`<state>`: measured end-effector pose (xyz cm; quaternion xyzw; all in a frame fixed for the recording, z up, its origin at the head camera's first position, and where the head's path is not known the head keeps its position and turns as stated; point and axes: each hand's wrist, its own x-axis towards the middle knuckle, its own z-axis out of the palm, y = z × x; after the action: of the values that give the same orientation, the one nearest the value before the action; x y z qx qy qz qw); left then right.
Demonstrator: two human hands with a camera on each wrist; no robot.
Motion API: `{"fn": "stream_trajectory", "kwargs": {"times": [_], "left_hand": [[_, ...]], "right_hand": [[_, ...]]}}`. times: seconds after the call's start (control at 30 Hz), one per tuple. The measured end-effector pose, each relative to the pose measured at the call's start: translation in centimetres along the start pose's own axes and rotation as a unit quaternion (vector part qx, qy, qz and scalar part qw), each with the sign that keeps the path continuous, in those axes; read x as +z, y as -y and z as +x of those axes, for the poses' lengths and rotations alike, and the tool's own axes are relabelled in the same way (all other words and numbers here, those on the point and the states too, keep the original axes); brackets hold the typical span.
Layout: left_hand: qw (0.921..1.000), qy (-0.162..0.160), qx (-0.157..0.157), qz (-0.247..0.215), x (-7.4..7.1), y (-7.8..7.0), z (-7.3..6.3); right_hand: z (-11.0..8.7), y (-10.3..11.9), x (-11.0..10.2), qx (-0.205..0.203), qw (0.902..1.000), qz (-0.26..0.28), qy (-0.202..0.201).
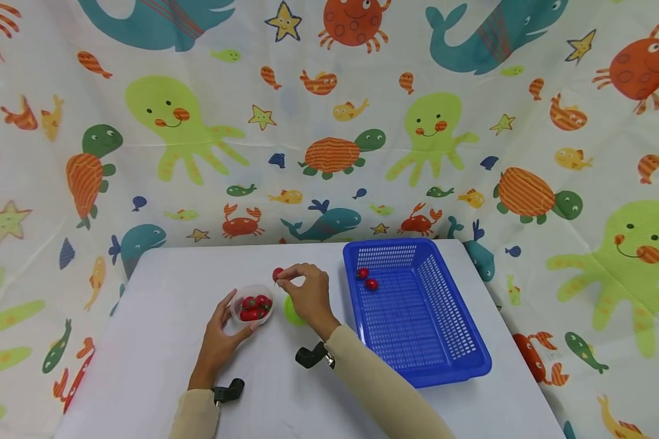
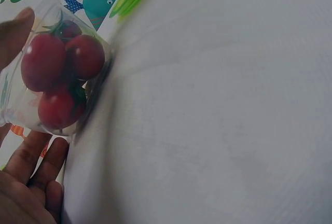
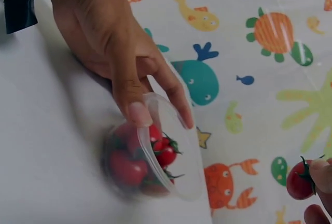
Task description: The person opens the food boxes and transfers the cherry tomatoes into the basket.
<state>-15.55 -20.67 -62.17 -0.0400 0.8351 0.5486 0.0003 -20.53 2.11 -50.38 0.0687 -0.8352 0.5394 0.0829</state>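
Note:
A clear plastic cup (image 1: pixel 258 288) holds several red cherry tomatoes (image 1: pixel 252 308) with green stems. My left hand (image 1: pixel 216 344) grips the cup from its left side, thumb at the near rim and fingers round the far side. In the right wrist view the cup (image 3: pixel 193 175) tilts, and its open top shows the tomatoes. Just beyond and right of the cup, my right hand (image 1: pixel 313 299) pinches a single cherry tomato (image 1: pixel 277 274) between thumb and fingertips, above the table. Green stem shows on this tomato (image 3: pixel 300 180) in the right wrist view.
A blue plastic basket (image 1: pixel 456 292) stands on the right of the white table (image 1: pixel 159 341), with two cherry tomatoes (image 1: pixel 367 279) near its far left corner. Partly hidden under my right hand lies a bright green object (image 1: pixel 292 312). A patterned cloth (image 1: pixel 329 201) hangs behind the table.

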Motion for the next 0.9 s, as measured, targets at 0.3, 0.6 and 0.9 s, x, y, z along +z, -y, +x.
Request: {"fn": "stream_trajectory", "kwargs": {"times": [0.3, 0.6, 0.9], "left_hand": [[1.0, 0.003, 0.005, 0.002, 0.0, 0.0, 0.0], [1.0, 0.006, 0.004, 0.0, 0.0, -0.1, -0.1], [0.9999, 0.007, 0.005, 0.008, -0.1, -0.2, -0.1]], "right_hand": [[0.3, -0.6, -2.4, 0.002, 1.0, 0.005, -0.007], [0.3, -1.3, -4.4, 0.025, 0.9992, -0.027, -0.017], [0.2, -2.3, -5.8, 0.019, 0.9993, -0.008, -0.03]]}}
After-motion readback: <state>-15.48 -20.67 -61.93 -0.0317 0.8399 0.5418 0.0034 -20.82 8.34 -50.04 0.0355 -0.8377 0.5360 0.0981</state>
